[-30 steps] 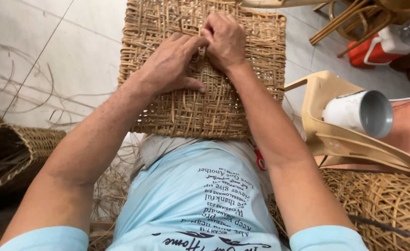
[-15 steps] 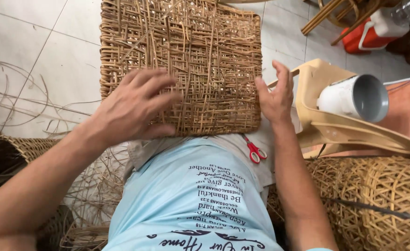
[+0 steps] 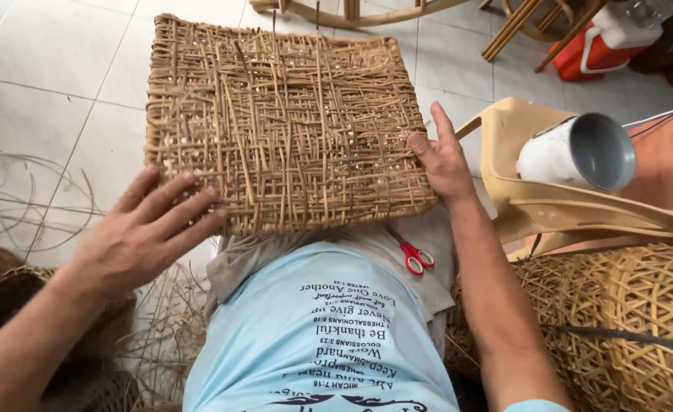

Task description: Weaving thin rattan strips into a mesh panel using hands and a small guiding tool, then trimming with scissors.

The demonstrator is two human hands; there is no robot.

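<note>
A second earlier both hands lay close together, pressing near the upper middle of the woven rattan panel (image 3: 287, 126); since then they had spread apart. The left hand (image 3: 149, 233) had slid down to the panel's lower left corner, fingers splayed over its edge, while the right hand (image 3: 445, 159) had shifted to the right edge, seemingly gripping it, though the fingers beneath were hidden. The panel itself had filled more of the upper frame, and the red-handled scissors (image 3: 413, 255) on the lap had come into view below it.
</note>
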